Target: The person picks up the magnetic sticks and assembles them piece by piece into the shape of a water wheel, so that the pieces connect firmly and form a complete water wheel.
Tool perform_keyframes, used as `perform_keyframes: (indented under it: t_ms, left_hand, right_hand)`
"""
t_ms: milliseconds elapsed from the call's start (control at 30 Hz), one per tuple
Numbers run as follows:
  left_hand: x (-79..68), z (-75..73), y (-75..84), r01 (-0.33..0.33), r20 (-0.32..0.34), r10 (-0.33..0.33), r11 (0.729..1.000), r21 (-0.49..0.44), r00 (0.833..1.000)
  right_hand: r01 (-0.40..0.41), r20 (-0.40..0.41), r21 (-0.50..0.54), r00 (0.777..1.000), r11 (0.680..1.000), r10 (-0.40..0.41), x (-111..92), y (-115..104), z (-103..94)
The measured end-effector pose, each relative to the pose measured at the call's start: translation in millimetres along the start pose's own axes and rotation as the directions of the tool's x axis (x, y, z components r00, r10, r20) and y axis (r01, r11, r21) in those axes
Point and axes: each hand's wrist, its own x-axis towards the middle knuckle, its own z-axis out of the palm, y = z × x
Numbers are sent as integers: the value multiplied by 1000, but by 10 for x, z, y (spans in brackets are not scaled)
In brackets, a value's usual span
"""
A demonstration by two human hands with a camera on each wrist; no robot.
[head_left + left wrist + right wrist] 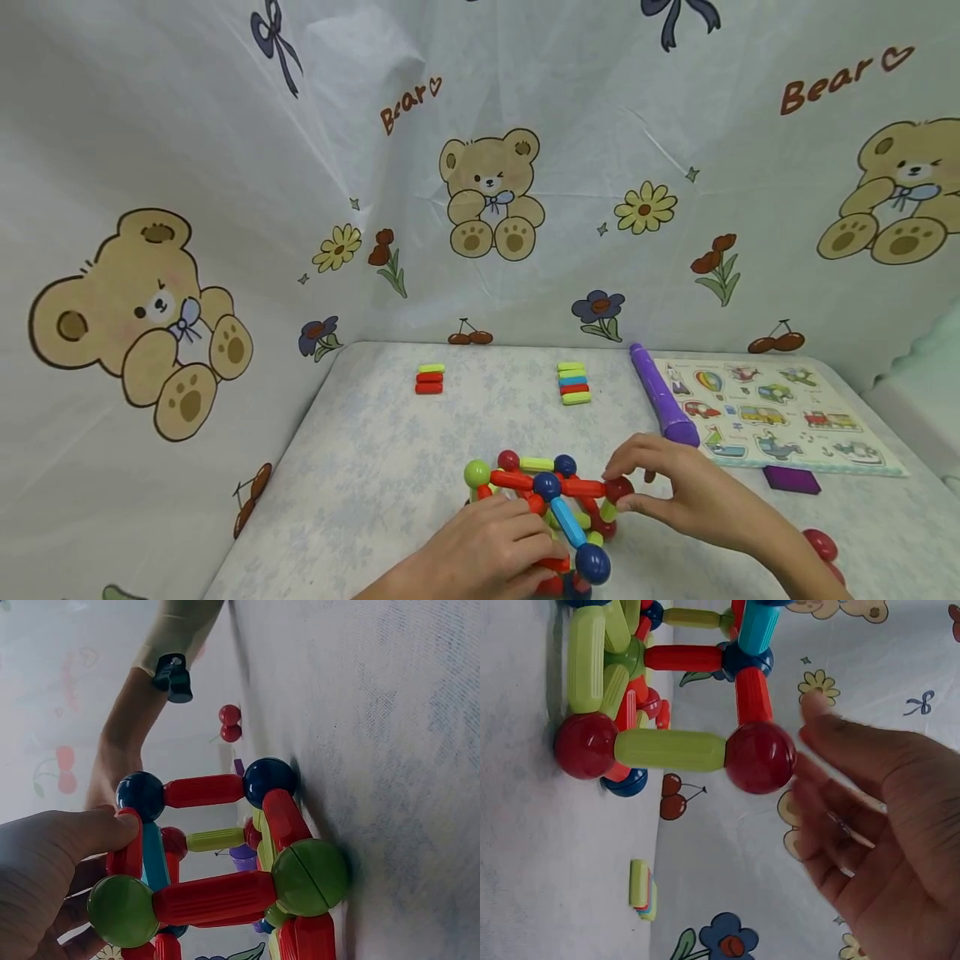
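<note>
A frame of plastic rods and coloured balls (567, 523) stands on the table before me. At its near left side my left hand (487, 550) grips a red rod (126, 847) that joins a dark blue ball (140, 796) to a green ball (122, 910); its thumb lies along the rod. My right hand (686, 487) is at the frame's right corner, around a dark red ball (761, 757). In the right wrist view its bent, blurred fingers and thumb sit right at the ball's edge. A yellow-green rod (671, 750) links that ball to a lower red ball (586, 745).
Short rods (430, 379) lie stacked at the back left, with more rods (573, 383) at the back centre. A purple toy microphone (663, 396) rests beside a picture board (780, 412). Near the board are a purple block (792, 479) and red balls (820, 544) by my right forearm.
</note>
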Motion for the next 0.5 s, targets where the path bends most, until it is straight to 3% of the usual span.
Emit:
perform_keyframes:
  t_ms: [133,267,500]
  left_hand:
    - [-18,25,3,4,-16,-4,1000,16,1000]
    - [-29,34,1,10,-25,-10,1000,30,1000]
    - [-37,29,3,13,-35,-12,1000,24,999]
  right_hand:
    - [131,76,111,987,985,-140,-47,-115,58]
    - [166,200,180,959,970,-201,-62,-209,133]
    - [218,192,114,953,969,-237,-23,-258,251]
